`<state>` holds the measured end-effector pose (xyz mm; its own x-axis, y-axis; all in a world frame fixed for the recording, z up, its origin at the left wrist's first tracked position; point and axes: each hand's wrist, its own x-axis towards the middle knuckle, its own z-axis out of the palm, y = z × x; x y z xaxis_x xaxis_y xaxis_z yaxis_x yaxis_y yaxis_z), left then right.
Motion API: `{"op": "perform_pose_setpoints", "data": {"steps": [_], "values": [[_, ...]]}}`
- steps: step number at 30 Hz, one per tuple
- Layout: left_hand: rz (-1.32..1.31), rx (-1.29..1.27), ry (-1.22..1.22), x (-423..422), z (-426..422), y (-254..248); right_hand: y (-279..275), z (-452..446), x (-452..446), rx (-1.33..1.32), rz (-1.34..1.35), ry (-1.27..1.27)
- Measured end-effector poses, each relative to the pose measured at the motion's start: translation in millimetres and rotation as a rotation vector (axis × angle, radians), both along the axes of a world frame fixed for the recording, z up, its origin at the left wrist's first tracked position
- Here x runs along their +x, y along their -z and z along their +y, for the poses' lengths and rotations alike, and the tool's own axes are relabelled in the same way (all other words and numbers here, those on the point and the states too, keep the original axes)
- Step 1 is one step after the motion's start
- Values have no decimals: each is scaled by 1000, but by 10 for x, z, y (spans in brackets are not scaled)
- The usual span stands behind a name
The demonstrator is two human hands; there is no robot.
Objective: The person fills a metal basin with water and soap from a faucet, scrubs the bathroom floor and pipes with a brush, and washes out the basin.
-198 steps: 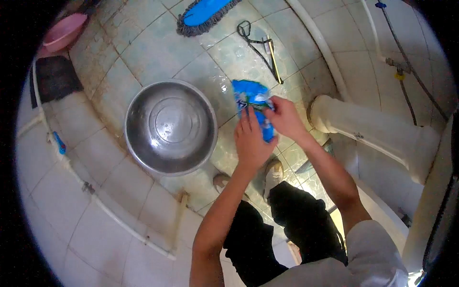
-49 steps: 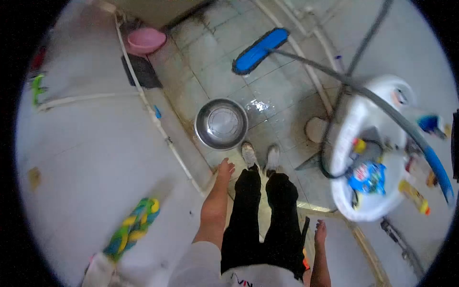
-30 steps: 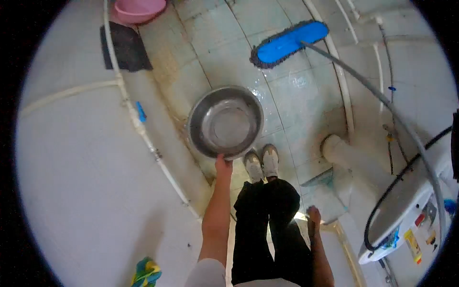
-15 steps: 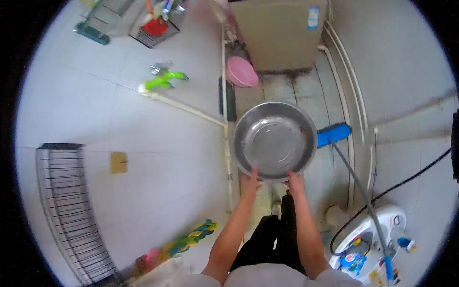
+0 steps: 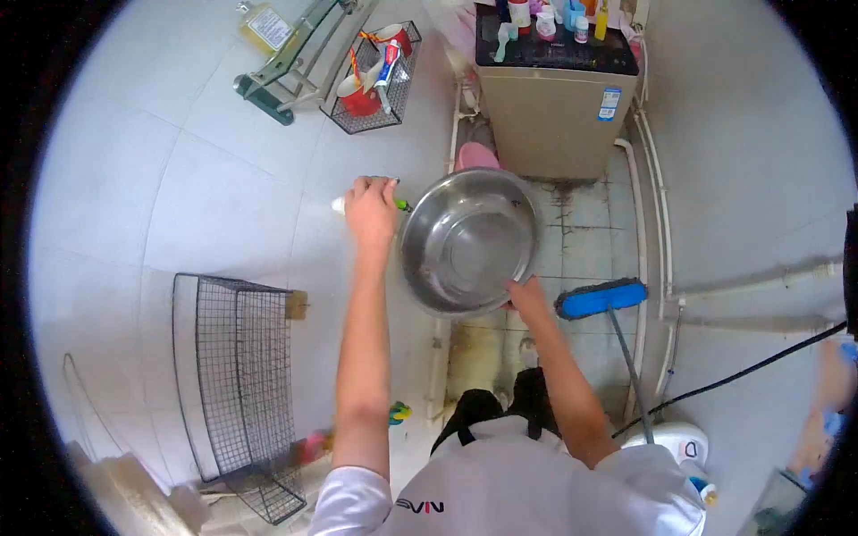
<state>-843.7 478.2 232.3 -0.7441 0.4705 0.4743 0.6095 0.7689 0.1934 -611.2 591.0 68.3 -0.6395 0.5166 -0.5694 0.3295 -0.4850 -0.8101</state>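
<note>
A wide stainless steel basin (image 5: 487, 237) hangs in the air at the middle of the view, tilted a little and near the left wall. My right hand (image 5: 527, 297) grips its near right rim. My left hand (image 5: 371, 210) is closed over the wall tap (image 5: 401, 205), hiding most of it. Only a bit of the tap's bright green part shows, at the hand's right, just beside the basin's left rim. Inside, the basin's bottom looks shiny; I cannot tell whether it holds water.
Ahead stands a washing machine (image 5: 559, 121) with bottles on top. A pink basin (image 5: 478, 156) is partly hidden behind the steel one. A blue mop (image 5: 603, 297) lies to the right. Wire baskets (image 5: 241, 366) and a rack with red cups (image 5: 359, 100) hang on the left wall.
My left hand has left the basin's rim and moved up and left onto the tap. The basin, now held by my right hand alone, has shifted left towards the tap. The view has shifted too.
</note>
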Motion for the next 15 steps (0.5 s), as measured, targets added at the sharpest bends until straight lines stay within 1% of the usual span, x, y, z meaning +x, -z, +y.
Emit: {"op": "perform_pose_setpoints", "data": {"steps": [2,3,4,5,8,9,13,15], "values": [[-7,-83,-206,88,107,-89,-226,-48,-2,-28,27,-11],[-6,-60,-218,151,76,-170,-341,-82,14,-64,50,-20],[-32,-115,-272,149,95,-204,-349,-106,1,-78,62,-28],[-58,-172,-325,129,125,-203,-316,-116,-11,-81,76,-40],[-74,-158,-352,135,143,-187,158,-128,-78,142,84,-161],[-68,-148,-355,142,149,-194,-189,-165,-51,-158,92,-52],[-129,-141,-343,158,147,-238,-532,-299,8,-164,65,-41],[-143,-150,-335,165,146,-275,-648,-350,46,-253,143,-67]]}}
